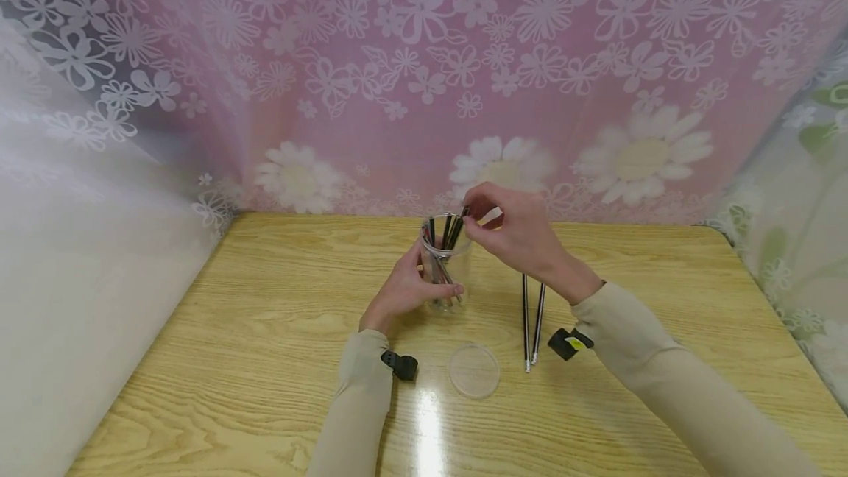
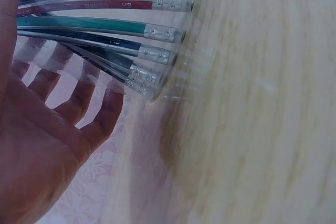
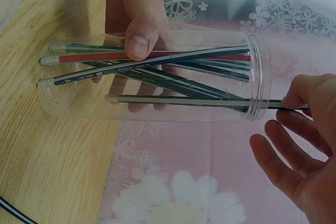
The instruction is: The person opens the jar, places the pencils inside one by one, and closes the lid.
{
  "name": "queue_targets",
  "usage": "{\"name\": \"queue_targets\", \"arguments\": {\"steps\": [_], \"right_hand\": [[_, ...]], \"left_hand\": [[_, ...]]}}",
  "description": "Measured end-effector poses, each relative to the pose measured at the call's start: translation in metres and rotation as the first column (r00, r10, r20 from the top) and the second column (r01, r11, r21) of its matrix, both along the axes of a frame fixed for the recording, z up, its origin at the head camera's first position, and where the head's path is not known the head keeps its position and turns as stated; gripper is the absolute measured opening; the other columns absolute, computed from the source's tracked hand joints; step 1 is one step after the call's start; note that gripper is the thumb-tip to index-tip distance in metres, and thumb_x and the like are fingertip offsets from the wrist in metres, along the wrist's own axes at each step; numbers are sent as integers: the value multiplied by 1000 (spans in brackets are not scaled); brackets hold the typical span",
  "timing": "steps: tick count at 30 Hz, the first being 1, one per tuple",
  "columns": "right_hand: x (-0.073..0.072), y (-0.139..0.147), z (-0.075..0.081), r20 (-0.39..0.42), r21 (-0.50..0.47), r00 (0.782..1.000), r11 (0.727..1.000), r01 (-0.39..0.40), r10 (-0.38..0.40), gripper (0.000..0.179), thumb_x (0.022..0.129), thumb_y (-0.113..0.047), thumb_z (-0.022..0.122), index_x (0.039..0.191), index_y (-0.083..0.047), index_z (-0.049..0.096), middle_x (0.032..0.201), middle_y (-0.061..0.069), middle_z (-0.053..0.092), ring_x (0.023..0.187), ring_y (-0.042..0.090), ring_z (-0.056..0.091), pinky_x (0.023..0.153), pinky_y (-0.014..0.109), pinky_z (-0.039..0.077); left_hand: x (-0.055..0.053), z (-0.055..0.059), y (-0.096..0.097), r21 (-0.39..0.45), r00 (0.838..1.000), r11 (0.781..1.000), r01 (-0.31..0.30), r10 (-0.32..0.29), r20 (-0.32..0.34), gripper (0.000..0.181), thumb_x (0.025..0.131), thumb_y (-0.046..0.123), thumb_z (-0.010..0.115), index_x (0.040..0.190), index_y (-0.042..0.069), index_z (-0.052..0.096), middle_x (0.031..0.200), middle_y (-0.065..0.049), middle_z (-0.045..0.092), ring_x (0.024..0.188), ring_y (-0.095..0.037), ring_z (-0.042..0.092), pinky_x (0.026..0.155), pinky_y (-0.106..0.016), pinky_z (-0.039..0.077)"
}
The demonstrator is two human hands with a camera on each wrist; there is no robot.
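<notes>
A clear plastic jar stands upright on the table with several eraser-tipped pencils leaning inside. My left hand grips the jar, thumb across the front and fingers behind its wall. The pencils show dark, red and green barrels; a red pencil is among them, and their metal eraser ends are down at the jar's base. Above the rim, my right hand pinches the top end of a dark striped pencil between thumb and index finger. Most of that pencil's length is inside the jar.
Two dark striped pencils lie on the wooden table right of the jar, eraser ends toward me. A round clear lid lies flat in front of the jar. A pink flowered curtain hangs along the table's back edge.
</notes>
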State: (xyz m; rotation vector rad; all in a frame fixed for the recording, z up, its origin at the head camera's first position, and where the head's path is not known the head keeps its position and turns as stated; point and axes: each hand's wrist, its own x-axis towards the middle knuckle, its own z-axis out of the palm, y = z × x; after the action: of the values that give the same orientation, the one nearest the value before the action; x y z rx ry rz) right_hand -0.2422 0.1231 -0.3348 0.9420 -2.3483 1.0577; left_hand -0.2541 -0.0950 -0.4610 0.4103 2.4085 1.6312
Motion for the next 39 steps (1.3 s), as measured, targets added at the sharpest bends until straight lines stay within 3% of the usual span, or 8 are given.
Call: {"name": "queue_targets", "arguments": {"steps": [8, 13, 25, 39], "right_hand": [[0, -6, 2, 103, 74, 995, 997, -16, 8, 14, 94, -5, 70, 108, -5, 69, 98, 8, 76, 90, 21, 72, 77, 40, 62], [-2, -8, 4, 101, 133, 995, 991, -2, -11, 16, 93, -7, 72, 109, -5, 71, 100, 9, 76, 93, 24, 72, 79, 43, 62], [-5, -15, 9, 81, 241, 993, 969, 59, -81, 14, 92, -12, 76, 105, -9, 77, 94, 6, 78, 87, 23, 74, 72, 40, 59], [-8, -21, 12, 87, 303, 993, 952, 51, -81, 13, 89, -11, 79, 102, -10, 78, 90, 6, 78, 82, 21, 72, 74, 39, 57]], "left_hand": [[-1, -1, 0, -7, 1000, 1000, 1, -1, -7, 99, 75, 48, 90, 154, 50, 30, 156, 5, 45, 140, -27, 49, 110, -56, 44], [-2, -1, 0, -7, 1000, 1000, 12, -13, -26, 102, 75, 49, 90, 155, 54, 25, 159, 4, 42, 141, -29, 48, 111, -58, 43], [-3, -1, 0, 2, 1000, 1000, 13, -13, -23, 94, 76, 45, 90, 150, 52, 33, 157, 5, 45, 139, -28, 50, 109, -57, 44], [-1, -1, 1, 11, 1000, 1000, 14, -14, -5, 93, 77, 42, 91, 149, 53, 34, 154, 5, 46, 135, -27, 51, 108, -56, 44]]}}
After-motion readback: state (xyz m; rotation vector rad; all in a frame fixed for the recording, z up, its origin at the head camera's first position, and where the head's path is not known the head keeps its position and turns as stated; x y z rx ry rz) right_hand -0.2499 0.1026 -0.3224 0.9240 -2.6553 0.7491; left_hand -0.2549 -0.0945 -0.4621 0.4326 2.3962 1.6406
